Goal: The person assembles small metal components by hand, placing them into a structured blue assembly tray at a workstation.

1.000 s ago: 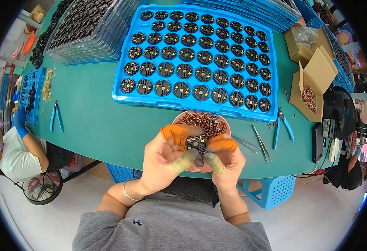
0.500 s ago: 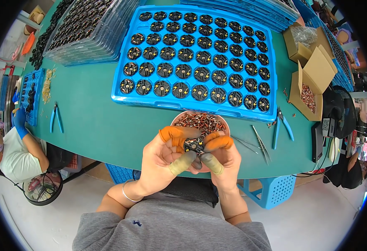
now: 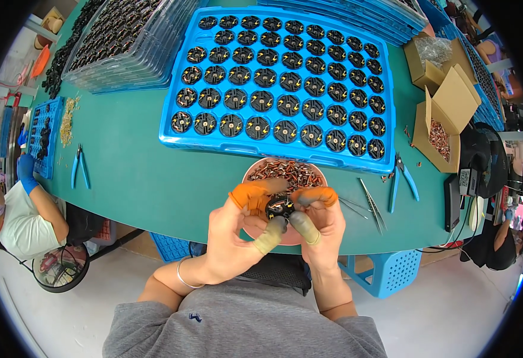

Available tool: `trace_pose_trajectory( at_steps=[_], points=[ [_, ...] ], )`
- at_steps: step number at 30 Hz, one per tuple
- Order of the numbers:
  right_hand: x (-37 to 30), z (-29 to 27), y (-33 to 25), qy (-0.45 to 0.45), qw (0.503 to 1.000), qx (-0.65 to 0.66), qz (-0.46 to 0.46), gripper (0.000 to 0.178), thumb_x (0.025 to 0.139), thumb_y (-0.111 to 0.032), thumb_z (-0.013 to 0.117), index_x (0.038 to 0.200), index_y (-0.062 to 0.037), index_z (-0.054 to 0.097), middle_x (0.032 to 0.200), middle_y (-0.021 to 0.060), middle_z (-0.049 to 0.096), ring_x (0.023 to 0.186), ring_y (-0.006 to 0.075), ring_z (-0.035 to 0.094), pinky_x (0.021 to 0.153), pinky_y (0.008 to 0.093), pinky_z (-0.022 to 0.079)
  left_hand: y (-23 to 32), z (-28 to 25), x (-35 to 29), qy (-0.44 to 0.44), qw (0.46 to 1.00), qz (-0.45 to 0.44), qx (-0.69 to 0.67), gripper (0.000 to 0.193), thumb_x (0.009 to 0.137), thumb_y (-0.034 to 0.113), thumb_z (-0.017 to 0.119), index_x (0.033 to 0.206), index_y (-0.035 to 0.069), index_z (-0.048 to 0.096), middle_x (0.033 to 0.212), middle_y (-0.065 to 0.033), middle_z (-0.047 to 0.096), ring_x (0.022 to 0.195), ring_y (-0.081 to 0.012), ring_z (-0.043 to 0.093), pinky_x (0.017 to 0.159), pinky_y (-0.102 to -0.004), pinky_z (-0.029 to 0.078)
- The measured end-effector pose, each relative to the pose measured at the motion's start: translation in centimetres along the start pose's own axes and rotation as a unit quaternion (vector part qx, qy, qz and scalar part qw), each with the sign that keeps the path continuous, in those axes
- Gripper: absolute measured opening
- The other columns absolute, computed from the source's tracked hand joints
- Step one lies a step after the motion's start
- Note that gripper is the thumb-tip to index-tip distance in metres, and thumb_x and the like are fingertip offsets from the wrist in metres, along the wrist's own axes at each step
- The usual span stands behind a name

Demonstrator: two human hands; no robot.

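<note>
Between my two hands, over a pink bowl (image 3: 251,231), is a small round black part (image 3: 280,207) with bits of copper and metal on its face. My left hand (image 3: 237,227) grips its left side with thumb and fingers; orange and yellowish finger cots cover the tips. My right hand (image 3: 320,224), in similar cots, pinches its right side. Small copper-coloured and dark pieces (image 3: 288,173) fill the far part of the bowl. Beyond it, a blue tray (image 3: 202,145) holds rows of similar black round parts (image 3: 231,125).
Tweezers (image 3: 371,206) and blue-handled pliers (image 3: 396,185) lie to the right; another pair of pliers (image 3: 80,167) lies left. Open cardboard boxes (image 3: 446,122) stand at the right, clear stacked trays (image 3: 124,65) at the back left. A co-worker (image 3: 29,212) sits at the left.
The round part has turned in my fingers and now shows its face more flatly. Both hands have shifted slightly, with the left fingers regripping. The tray and tools stay put.
</note>
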State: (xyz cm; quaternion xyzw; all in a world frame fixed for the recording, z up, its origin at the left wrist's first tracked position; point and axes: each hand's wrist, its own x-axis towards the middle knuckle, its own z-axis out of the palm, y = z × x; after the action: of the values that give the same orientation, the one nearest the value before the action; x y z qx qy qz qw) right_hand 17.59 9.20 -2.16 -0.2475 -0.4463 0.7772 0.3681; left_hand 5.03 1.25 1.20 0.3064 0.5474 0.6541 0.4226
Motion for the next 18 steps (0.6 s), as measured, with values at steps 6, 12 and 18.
trace_pose_trajectory(
  at_steps=[6,12,18],
  points=[
    [-0.2,0.4,0.2,0.01,0.999,-0.032,-0.014,0.032,0.085,0.008,0.058,0.114,0.0003,0.049,0.109,0.009,0.056,0.095,0.0147,0.056,0.079,0.0297,0.049,1.3,-0.3,0.5,-0.019,0.917,0.177,0.358,0.038,0.077,-0.008,0.065,0.114,-0.006,0.059,0.09,-0.0101,0.063,0.072,-0.0144,0.065,0.061,-0.0236,0.05],
    [-0.5,0.5,0.4,0.022,0.997,-0.073,-0.018,0.036,0.086,0.006,0.058,0.12,-0.0013,0.047,0.111,0.0078,0.054,0.095,0.0142,0.054,0.084,0.0303,0.047,-0.2,0.0,0.0,-0.006,0.96,0.123,0.252,0.036,0.08,-0.009,0.063,0.115,-0.007,0.058,0.094,-0.01,0.063,0.076,-0.014,0.066,0.064,-0.0226,0.053],
    [-0.5,0.8,0.9,0.022,0.993,-0.104,-0.054,0.036,0.087,0.004,0.058,0.121,-0.002,0.048,0.113,0.0067,0.052,0.1,0.014,0.051,0.088,0.0288,0.043,-0.9,0.1,-0.1,0.016,0.968,0.118,0.219,0.033,0.083,-0.009,0.061,0.115,-0.008,0.056,0.102,-0.0119,0.063,0.079,-0.0146,0.066,0.067,-0.0235,0.055]
  ],
)
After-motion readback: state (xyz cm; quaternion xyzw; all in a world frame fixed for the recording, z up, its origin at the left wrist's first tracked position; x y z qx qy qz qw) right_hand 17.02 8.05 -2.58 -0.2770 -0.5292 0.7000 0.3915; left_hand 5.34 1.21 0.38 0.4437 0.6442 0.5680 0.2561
